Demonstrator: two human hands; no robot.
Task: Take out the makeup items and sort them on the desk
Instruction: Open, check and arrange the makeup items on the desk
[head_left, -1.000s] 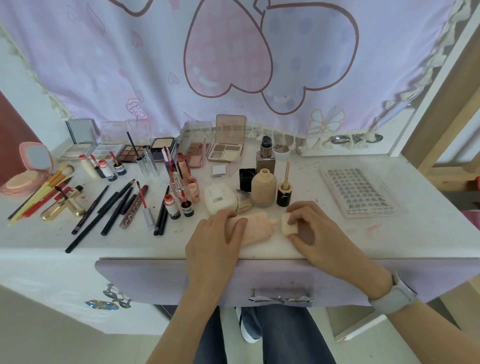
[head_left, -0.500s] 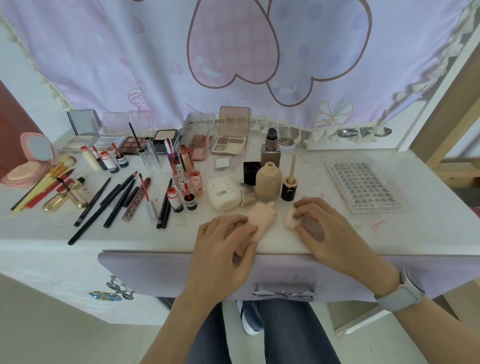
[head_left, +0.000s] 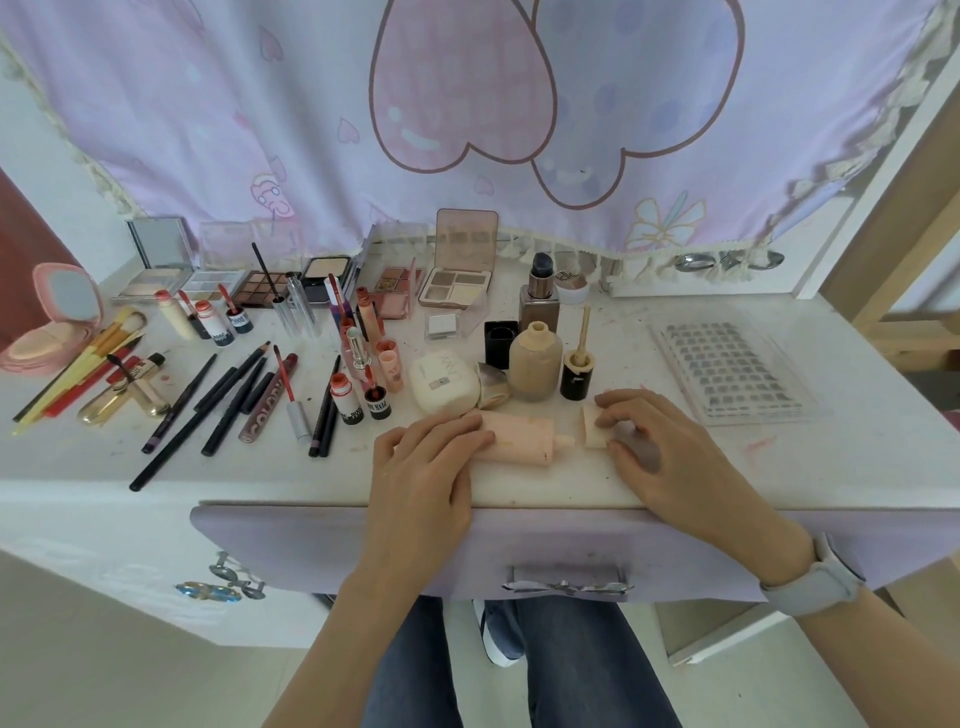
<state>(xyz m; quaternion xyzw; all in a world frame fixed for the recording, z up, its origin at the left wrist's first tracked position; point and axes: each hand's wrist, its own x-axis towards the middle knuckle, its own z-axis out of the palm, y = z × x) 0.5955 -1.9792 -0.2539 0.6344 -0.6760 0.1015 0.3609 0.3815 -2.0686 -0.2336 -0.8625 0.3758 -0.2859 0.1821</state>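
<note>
White and paint-smudged, the surface (head_left: 779, 467) carries rows of makeup under a lilac curtain (head_left: 260, 130) printed with pink hearts; a lilac drawer front (head_left: 311, 545) hangs below its near edge. Pencils (head_left: 218, 405) and lip tubes lie at left, open palettes (head_left: 457, 286) stand along the back, and a clear lash tray (head_left: 727, 369) sits at right. A beige foundation bottle (head_left: 535, 364) stands beside a white compact (head_left: 444, 387).

The pink tube (head_left: 519, 439) lies on its side near the front edge, nozzle pointing right. The left hand (head_left: 421, 467) rests over its tail end, fingers curled on it. The right hand (head_left: 660, 452) pinches the beige cap (head_left: 592, 428) just beside the nozzle; whether cap and nozzle touch is hard to tell.

Compared with half a second ago, the tube has swung from a diagonal to nearly level, and the left hand's grip has slid farther from the nozzle end. The cap stays in the right hand's grip.
</note>
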